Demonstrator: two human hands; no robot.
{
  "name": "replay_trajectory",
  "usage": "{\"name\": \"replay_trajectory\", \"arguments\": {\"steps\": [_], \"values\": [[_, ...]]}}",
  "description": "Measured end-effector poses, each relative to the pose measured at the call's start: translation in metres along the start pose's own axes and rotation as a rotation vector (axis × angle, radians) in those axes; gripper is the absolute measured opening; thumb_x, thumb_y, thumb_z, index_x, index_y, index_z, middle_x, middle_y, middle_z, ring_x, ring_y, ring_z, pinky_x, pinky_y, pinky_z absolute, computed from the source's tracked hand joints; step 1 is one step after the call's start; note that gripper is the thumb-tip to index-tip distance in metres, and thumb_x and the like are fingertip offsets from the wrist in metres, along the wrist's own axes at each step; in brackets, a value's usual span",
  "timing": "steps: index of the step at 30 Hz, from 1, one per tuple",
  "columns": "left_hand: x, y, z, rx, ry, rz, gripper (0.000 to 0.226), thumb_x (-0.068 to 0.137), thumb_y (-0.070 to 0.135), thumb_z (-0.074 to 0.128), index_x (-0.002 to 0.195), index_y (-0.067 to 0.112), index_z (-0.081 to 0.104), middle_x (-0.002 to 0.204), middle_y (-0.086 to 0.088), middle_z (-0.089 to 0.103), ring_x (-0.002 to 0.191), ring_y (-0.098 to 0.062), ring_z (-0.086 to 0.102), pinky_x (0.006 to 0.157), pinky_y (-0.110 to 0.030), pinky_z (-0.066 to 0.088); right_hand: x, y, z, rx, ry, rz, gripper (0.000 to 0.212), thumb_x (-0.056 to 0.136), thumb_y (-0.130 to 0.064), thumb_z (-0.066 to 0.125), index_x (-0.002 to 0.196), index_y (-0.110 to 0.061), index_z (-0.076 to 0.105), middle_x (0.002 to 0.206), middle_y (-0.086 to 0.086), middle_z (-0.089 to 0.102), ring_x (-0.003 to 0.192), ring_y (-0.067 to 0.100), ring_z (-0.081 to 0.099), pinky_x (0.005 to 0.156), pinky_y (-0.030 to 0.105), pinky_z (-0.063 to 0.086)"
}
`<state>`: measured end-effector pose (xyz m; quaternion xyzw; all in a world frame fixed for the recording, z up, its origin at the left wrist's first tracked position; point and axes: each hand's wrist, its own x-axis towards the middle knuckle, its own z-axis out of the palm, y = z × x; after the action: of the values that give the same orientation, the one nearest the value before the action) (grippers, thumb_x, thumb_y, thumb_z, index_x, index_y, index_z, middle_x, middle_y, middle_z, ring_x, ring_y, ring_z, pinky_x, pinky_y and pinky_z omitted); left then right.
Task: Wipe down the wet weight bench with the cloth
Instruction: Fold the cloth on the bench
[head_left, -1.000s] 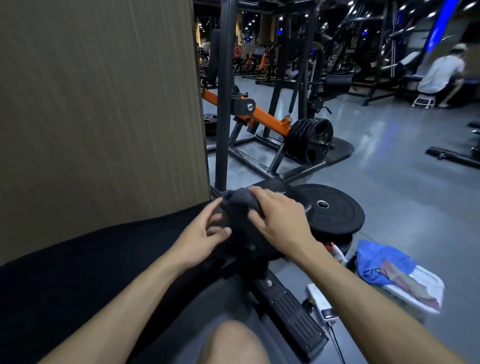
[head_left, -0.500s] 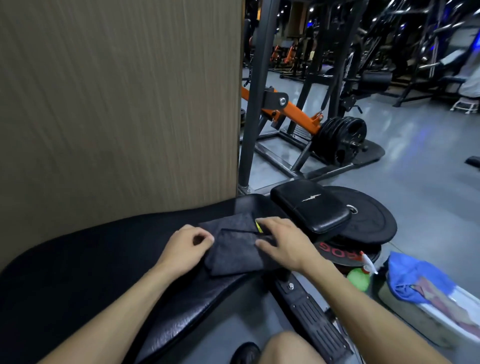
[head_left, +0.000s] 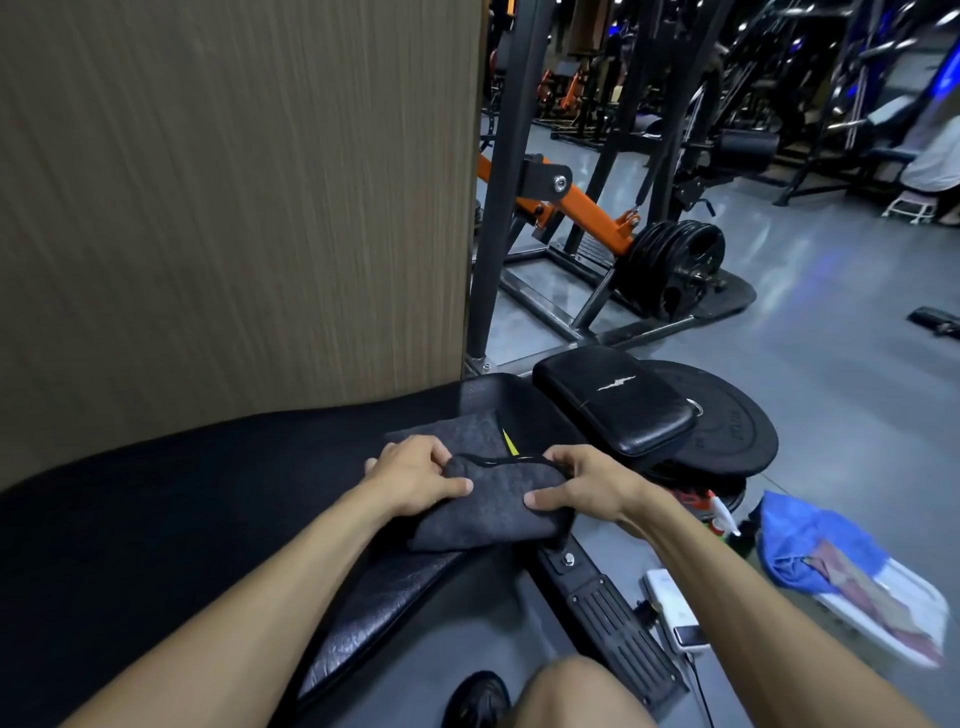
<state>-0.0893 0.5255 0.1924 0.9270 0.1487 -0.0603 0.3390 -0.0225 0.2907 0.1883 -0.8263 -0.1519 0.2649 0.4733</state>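
Note:
A dark grey cloth lies folded on the black padded weight bench, near the bench's right end. My left hand grips the cloth's left edge and my right hand grips its right edge, lifting a fold toward me. A flat part of the cloth still rests on the pad behind my hands, with a yellow tag showing. The bench's smaller black seat pad sits just beyond the cloth.
A brown wall panel rises right behind the bench. Black weight plates lie stacked on the floor to the right. A white tray with blue cloth, a spray bottle and a white device sit on the grey floor. A plate-loaded machine stands beyond.
The cloth came off the small seat pad and was laid on the main pad. Both hands now pinch its edges and fold it toward me. The view shifted left and down.

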Motion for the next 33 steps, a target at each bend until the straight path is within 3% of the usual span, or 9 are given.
{"name": "replay_trajectory", "arguments": {"steps": [3,6,11,16,22,24,27,30,33], "values": [[-0.002,-0.010,-0.003,-0.107,-0.075,0.106,0.029,0.066,0.046,0.082,0.079,0.030,0.061,0.074,0.016,0.060,0.075,-0.008,0.056,0.077,-0.032,0.044,-0.006,0.003,-0.007,-0.085,-0.054,-0.151,0.042,0.065,-0.024,0.088,0.084,-0.003,0.057,0.078,0.006,0.062,0.074,0.018,0.058,0.072,0.041,0.049],[-0.014,-0.018,-0.010,-0.231,-0.179,0.269,0.028,0.064,0.044,0.080,0.077,0.032,0.059,0.072,0.007,0.053,0.068,-0.009,0.046,0.068,-0.033,0.040,-0.015,-0.008,-0.018,-0.067,-0.120,-0.278,0.035,0.074,-0.015,0.087,0.086,-0.001,0.057,0.080,0.006,0.063,0.076,0.016,0.057,0.072,0.038,0.047],[-0.034,-0.014,-0.032,-0.556,-0.222,0.309,0.028,0.083,0.004,0.077,0.104,0.010,0.060,0.080,0.003,0.063,0.063,-0.001,0.054,0.060,-0.014,0.044,-0.018,-0.030,-0.024,0.007,-0.133,-0.394,0.026,0.080,-0.014,0.084,0.089,-0.006,0.060,0.084,0.010,0.062,0.082,0.017,0.056,0.075,0.040,0.047],[-0.041,-0.020,-0.043,-0.721,-0.243,0.268,0.023,0.090,0.016,0.072,0.113,0.014,0.067,0.104,-0.011,0.072,0.088,-0.013,0.066,0.072,-0.028,0.053,-0.005,-0.046,-0.015,0.113,-0.087,-0.427,0.020,0.084,-0.010,0.079,0.091,0.000,0.063,0.087,0.008,0.069,0.084,0.017,0.064,0.076,0.032,0.052],[-0.017,-0.023,-0.038,-0.771,-0.076,0.050,0.014,0.097,0.025,0.063,0.094,0.012,0.069,0.082,-0.004,0.070,0.068,-0.009,0.066,0.053,-0.027,0.053,0.048,-0.055,0.001,0.014,0.056,-0.269,0.018,0.087,-0.023,0.077,0.095,-0.008,0.070,0.085,0.006,0.073,0.077,0.011,0.065,0.078,0.033,0.053],[0.000,-0.027,-0.036,-0.700,0.035,-0.026,0.015,0.094,0.030,0.066,0.092,0.016,0.070,0.082,-0.003,0.072,0.069,-0.012,0.068,0.056,-0.031,0.055,0.070,-0.055,0.004,-0.136,0.160,-0.260,0.014,0.085,-0.026,0.079,0.094,-0.018,0.071,0.083,-0.003,0.071,0.075,0.007,0.063,0.077,0.028,0.050],[0.030,-0.041,-0.035,-0.123,0.199,-0.004,0.015,0.086,0.044,0.071,0.083,0.030,0.068,0.086,0.010,0.070,0.084,-0.012,0.066,0.072,-0.030,0.051,0.091,-0.058,0.010,-0.479,0.238,-0.240,0.023,0.083,-0.035,0.078,0.103,-0.027,0.070,0.101,-0.004,0.071,0.095,0.014,0.066,0.087,0.029,0.050],[0.047,-0.048,-0.034,-0.005,0.149,-0.009,0.020,0.085,0.049,0.070,0.095,0.031,0.066,0.104,0.012,0.056,0.104,-0.012,0.056,0.090,-0.030,0.045,0.101,-0.057,0.017,-0.668,0.115,-0.140,0.056,0.086,-0.044,0.072,0.136,-0.024,0.057,0.137,0.005,0.060,0.127,0.025,0.054,0.107,0.035,0.043],[0.056,-0.050,-0.037,0.005,0.018,-0.002,0.036,0.087,0.051,0.068,0.115,0.029,0.064,0.117,0.011,0.058,0.115,-0.012,0.055,0.102,-0.035,0.046,0.111,-0.050,0.021,-0.670,0.033,-0.059,0.072,0.085,-0.049,0.072,0.145,-0.019,0.048,0.146,0.007,0.052,0.135,0.027,0.047,0.111,0.037,0.039]]}}
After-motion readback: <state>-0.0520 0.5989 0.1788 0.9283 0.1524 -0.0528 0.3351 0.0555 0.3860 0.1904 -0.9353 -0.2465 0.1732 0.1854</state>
